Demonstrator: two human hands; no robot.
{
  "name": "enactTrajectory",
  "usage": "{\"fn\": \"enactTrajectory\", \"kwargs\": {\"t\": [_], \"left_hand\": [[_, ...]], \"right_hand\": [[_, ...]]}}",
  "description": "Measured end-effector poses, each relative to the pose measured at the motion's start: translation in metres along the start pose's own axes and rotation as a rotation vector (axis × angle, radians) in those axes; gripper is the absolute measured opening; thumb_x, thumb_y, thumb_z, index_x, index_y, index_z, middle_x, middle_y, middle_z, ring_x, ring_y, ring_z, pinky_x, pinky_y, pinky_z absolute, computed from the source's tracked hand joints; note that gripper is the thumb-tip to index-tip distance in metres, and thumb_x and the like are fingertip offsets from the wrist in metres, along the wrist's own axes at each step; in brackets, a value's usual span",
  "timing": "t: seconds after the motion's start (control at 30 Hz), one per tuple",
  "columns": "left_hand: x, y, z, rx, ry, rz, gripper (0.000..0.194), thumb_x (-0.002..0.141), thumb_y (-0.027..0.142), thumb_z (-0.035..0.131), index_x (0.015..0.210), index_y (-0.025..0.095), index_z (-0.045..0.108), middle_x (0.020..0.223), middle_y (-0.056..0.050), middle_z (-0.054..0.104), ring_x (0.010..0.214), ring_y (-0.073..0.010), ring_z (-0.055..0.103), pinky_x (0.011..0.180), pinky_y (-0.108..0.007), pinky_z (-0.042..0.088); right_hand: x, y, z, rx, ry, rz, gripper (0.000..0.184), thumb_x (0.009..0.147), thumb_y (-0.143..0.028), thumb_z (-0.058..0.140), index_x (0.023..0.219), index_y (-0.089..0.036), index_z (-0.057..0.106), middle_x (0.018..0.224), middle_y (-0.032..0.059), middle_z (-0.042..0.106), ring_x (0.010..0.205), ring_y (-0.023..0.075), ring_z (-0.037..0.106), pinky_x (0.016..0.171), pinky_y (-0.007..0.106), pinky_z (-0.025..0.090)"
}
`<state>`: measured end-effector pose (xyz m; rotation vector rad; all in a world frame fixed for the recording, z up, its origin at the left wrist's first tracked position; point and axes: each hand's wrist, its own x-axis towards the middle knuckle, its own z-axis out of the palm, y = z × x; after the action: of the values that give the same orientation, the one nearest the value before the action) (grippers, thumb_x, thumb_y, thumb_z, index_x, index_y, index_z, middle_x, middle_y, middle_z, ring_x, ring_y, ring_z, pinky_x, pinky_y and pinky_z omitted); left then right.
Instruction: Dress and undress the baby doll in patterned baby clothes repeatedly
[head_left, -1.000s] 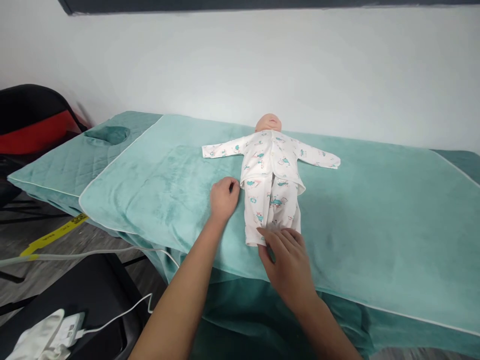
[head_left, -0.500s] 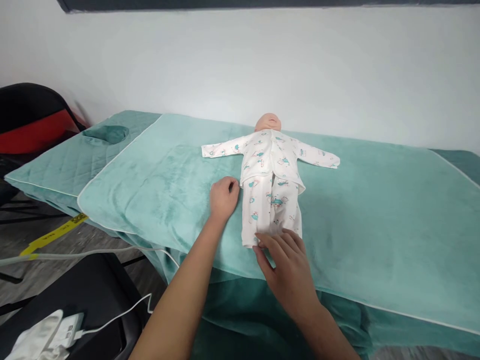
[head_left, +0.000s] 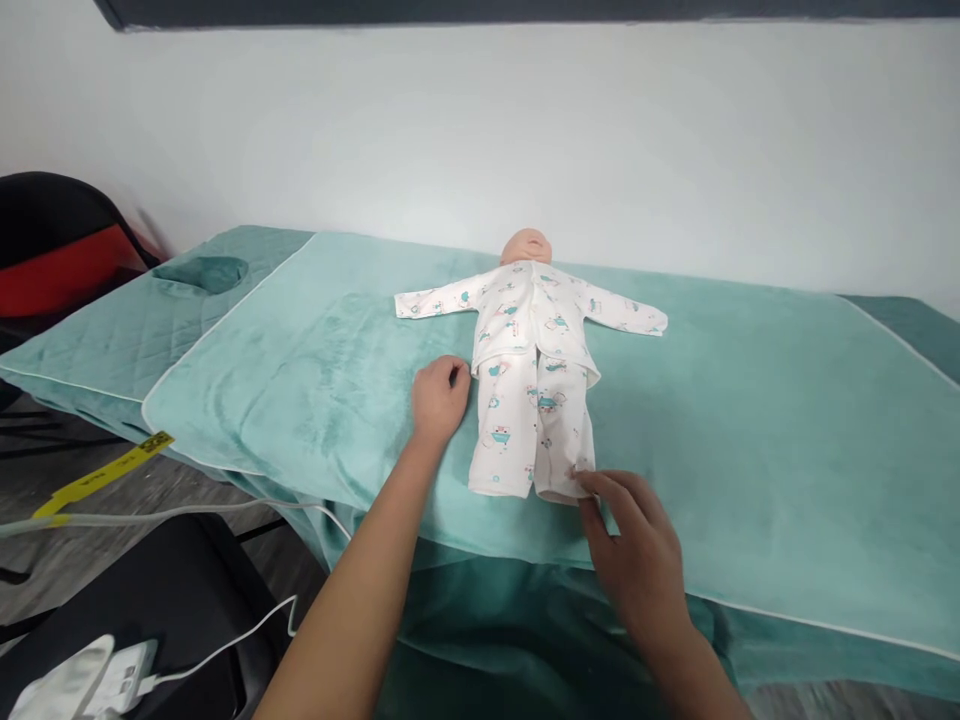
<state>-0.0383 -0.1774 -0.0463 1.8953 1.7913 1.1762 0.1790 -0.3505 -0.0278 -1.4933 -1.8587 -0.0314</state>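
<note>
A baby doll (head_left: 528, 246) lies face up on a teal blanket (head_left: 750, 430), dressed in a white printed shirt (head_left: 529, 312) and matching printed trousers (head_left: 529, 425). My left hand (head_left: 437, 398) rests loosely curled on the blanket, touching the trousers' waist at the doll's side. My right hand (head_left: 636, 545) is at the foot end, its fingertips pinching the hem of the right-hand trouser leg.
The blanket covers a quilted teal massage table (head_left: 127, 330) with a face hole (head_left: 201, 273) at the left end. A black and red chair (head_left: 52, 250) stands far left. A white charger and cable (head_left: 112, 675) lie on a black seat below. Yellow tape (head_left: 97, 475) marks the floor.
My right hand has slid from the left trouser leg's hem rightward to the other leg's hem. The left hand has stayed by the waist. The trouser legs now lie flatter and more spread.
</note>
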Motion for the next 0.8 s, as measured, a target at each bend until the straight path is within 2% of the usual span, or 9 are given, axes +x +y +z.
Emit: {"fn": "enactTrajectory", "kwargs": {"t": [0.2, 0.4, 0.6, 0.8], "left_hand": [[0.000, 0.001, 0.000, -0.001, 0.002, -0.001, 0.021, 0.090, 0.028, 0.048, 0.080, 0.022, 0.066, 0.085, -0.003, 0.073, 0.079, -0.0194, 0.064, 0.071, -0.032, 0.043], [0.000, 0.000, 0.000, -0.009, -0.006, -0.007, 0.021, 0.090, 0.029, 0.048, 0.081, 0.022, 0.065, 0.086, -0.003, 0.074, 0.078, -0.0195, 0.064, 0.071, -0.032, 0.043], [0.000, 0.000, 0.000, 0.004, -0.005, -0.001, 0.021, 0.090, 0.030, 0.047, 0.080, 0.022, 0.065, 0.085, -0.003, 0.073, 0.078, -0.0196, 0.064, 0.071, -0.032, 0.043], [0.000, 0.001, 0.000, 0.010, -0.005, -0.010, 0.021, 0.090, 0.030, 0.047, 0.081, 0.023, 0.065, 0.086, -0.003, 0.073, 0.080, -0.0198, 0.064, 0.072, -0.032, 0.043]], "right_hand": [[0.005, -0.009, -0.013, 0.027, 0.085, -0.108, 0.024, 0.090, -0.006, 0.056, 0.106, -0.022, 0.063, 0.098, 0.0039, 0.059, 0.085, 0.0133, 0.058, 0.068, 0.024, 0.047], [0.000, -0.015, -0.021, 0.016, 0.096, -0.108, 0.027, 0.089, -0.003, 0.059, 0.106, -0.023, 0.063, 0.097, 0.0026, 0.060, 0.078, 0.0100, 0.059, 0.059, 0.021, 0.043], [-0.003, -0.016, -0.022, 0.017, 0.114, -0.119, 0.028, 0.088, -0.002, 0.060, 0.106, -0.023, 0.064, 0.097, 0.0026, 0.061, 0.080, 0.0100, 0.060, 0.061, 0.021, 0.044], [-0.005, -0.010, -0.018, 0.049, 0.064, -0.137, 0.026, 0.088, -0.004, 0.059, 0.107, -0.021, 0.063, 0.099, 0.0046, 0.060, 0.084, 0.0126, 0.060, 0.068, 0.024, 0.048]]}}
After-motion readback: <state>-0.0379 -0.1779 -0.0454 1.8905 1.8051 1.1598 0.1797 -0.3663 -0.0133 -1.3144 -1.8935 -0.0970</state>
